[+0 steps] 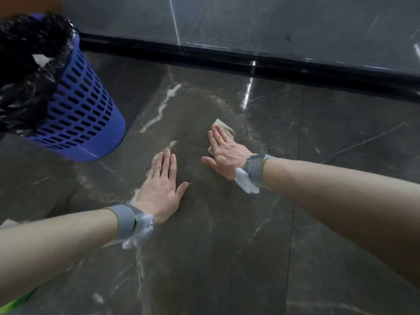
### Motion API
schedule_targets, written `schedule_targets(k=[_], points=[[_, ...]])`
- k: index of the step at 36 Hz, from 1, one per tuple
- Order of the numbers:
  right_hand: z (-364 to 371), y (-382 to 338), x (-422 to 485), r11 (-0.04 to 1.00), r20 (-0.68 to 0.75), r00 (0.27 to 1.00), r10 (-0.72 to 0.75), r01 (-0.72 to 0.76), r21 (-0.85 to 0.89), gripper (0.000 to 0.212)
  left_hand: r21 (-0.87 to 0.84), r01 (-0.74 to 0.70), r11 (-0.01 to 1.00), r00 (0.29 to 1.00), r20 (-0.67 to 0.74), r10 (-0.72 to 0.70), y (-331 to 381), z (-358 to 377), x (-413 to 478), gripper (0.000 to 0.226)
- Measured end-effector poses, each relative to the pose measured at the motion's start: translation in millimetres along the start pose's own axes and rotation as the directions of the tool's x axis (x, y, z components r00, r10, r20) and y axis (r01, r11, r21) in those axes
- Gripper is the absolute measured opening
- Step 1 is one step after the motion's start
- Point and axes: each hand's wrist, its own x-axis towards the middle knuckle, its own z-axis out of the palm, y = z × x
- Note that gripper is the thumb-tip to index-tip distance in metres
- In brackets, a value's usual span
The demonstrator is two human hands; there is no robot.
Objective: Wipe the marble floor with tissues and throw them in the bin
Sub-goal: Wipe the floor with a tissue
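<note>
Floor (pixel 227 235): dark grey-brown marble, white veins. Bin (pixel 84 110), upper left: blue, slotted grid pattern, black liner (pixel 25 71). Tissue (pixel 223 126): pale beige; wristbands (pixel 123 220): grey, green-edged.

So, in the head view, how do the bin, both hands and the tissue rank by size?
1. blue bin
2. left hand and right hand: alike, the left nearer, so unranked
3. tissue, mostly hidden under the right hand

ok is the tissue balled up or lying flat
Flat: the tissue lies pressed on the floor under the flat right hand, its edges showing around the hand.
</note>
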Motion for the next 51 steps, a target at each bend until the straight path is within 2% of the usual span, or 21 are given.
schedule_targets(k=[6, 12, 14, 18, 21, 26, 30, 34, 41, 45, 51], points=[[4.2, -33.5, 47.4, 0.997, -0.071, 0.997, 0.022, -0.017, 0.071, 0.085, -0.062, -0.032, 0.998, 0.995, -0.092, 0.026, -2.8, 10.0, 3.7, 0.084], [6.7, -58.6, 74.7, 0.989, -0.085, 0.994, -0.072, 0.082, 0.124, 0.078, -0.109, -0.073, 0.991, 0.983, -0.176, 0.053, -5.9, 16.1, 2.1, 0.087], [14.2, -64.7, 75.3, 0.986, -0.141, 0.990, -0.017, 0.039, 0.160, 0.078, -0.125, -0.088, 0.988, 0.979, -0.192, 0.062, -8.2, 21.6, 1.8, 0.085], [25.0, -81.8, 75.4, 0.938, -0.208, 0.948, 0.242, -0.173, 0.301, 0.084, -0.184, -0.132, 0.974, 0.964, -0.252, 0.083, -10.9, 29.6, 5.3, 0.081], [28.1, -89.1, 82.1, 0.935, -0.202, 0.939, 0.280, -0.218, 0.280, 0.091, -0.208, -0.163, 0.964, 0.955, -0.279, 0.101, -12.2, 34.2, 7.4, 0.082], [29.1, -92.4, 90.6, 0.963, -0.216, 0.957, 0.194, -0.144, 0.229, 0.093, -0.262, -0.154, 0.953, 0.959, -0.272, 0.080, -11.7, 34.4, 6.4, 0.083], [34.3, -95.9, 92.2, 0.976, -0.227, 0.967, 0.116, -0.070, 0.204, 0.095, -0.231, -0.138, 0.963, 0.969, -0.232, 0.083, -12.7, 34.1, 5.2, 0.082], [33.7, -86.1, 91.6, 0.990, -0.240, 0.971, 0.017, 0.018, 0.143, 0.089, -0.261, -0.149, 0.954, 0.963, -0.256, 0.081, -12.1, 32.7, 6.3, 0.079], [18.2, -41.5, 99.3, 0.972, -0.198, 0.953, -0.229, 0.212, -0.103, 0.082, -0.242, -0.133, 0.961, 0.959, -0.275, 0.064, -11.5, 37.7, 8.1, 0.084], [0.8, -19.9, 112.8, 0.976, -0.150, 0.967, -0.205, 0.191, -0.101, 0.083, -0.204, -0.118, 0.972, 0.963, -0.263, 0.062, -15.5, 38.8, 8.1, 0.082], [-20.3, 45.2, 106.9, 0.999, -0.148, 0.988, -0.036, 0.032, -0.033, 0.086, -0.203, -0.112, 0.973, 0.969, -0.241, 0.061, -15.2, 35.0, 7.2, 0.082]])
